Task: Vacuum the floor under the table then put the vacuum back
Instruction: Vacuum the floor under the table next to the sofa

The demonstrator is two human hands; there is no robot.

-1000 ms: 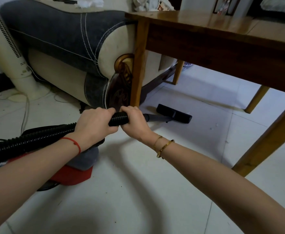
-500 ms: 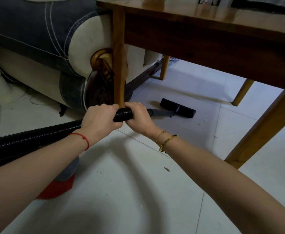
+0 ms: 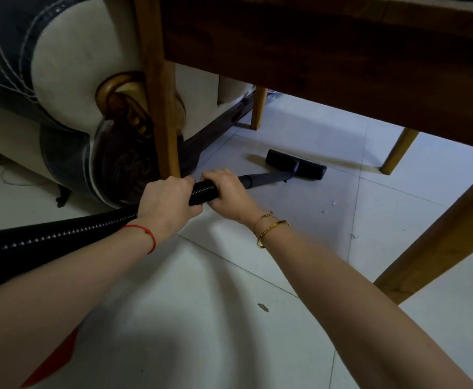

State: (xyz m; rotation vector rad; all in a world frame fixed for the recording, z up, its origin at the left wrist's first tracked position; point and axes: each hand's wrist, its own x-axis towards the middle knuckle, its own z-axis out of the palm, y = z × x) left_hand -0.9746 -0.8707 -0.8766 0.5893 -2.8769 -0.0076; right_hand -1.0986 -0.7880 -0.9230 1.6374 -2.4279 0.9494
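Observation:
A black ribbed vacuum hose (image 3: 61, 237) runs from the left edge to my hands. My left hand (image 3: 168, 203) grips the hose, and my right hand (image 3: 229, 195) grips it just ahead, where it meets the grey wand (image 3: 269, 179). The wand leads to a black floor head (image 3: 297, 164) lying flat on the white tiles under the wooden table (image 3: 327, 66). A sliver of the vacuum's red body (image 3: 58, 360) shows under my left forearm; the remainder is hidden.
Table legs stand at left (image 3: 159, 108), back (image 3: 258, 110), back right (image 3: 398, 153) and near right (image 3: 440, 240). A grey and cream sofa (image 3: 61, 80) with a carved end sits close at left. Small bits of debris (image 3: 262, 306) lie on the tiles.
The view has moved closer in and lower under the table. The floor head has slid farther under the table to the right. Both hands keep their grip on the hose.

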